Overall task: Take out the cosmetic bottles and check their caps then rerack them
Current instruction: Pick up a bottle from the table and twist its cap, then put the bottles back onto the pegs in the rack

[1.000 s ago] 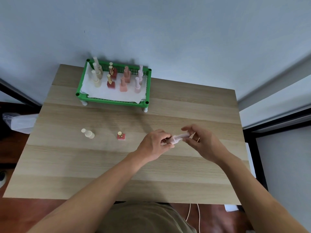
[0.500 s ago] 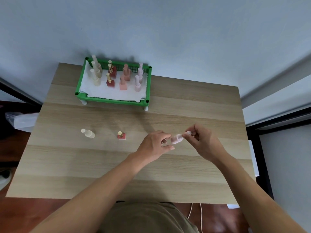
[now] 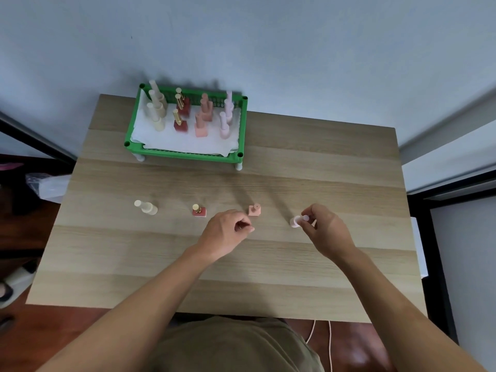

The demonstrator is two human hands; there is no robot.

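My right hand (image 3: 326,229) pinches the cap of a pale pink bottle (image 3: 295,221) that stands on the wooden table (image 3: 268,269). My left hand (image 3: 228,232) hovers just left of it with fingers curled and nothing in them. Three more bottles stand in a row on the table: a cream one (image 3: 147,207), a red one with a gold cap (image 3: 199,210), and a peach one (image 3: 254,209) just beyond my left hand. The green rack (image 3: 185,154) at the back left holds several bottles in cream, red, peach and pink on a white liner.
A grey wall runs behind the table. The table's right edge lies close to my right hand. A plastic bag (image 3: 48,183) lies on the floor at the left, and a cable (image 3: 330,342) hangs below the front edge.
Both hands held the pink bottle together in the air. Now my right hand has carried it right and down onto the table, and my left hand has let go.
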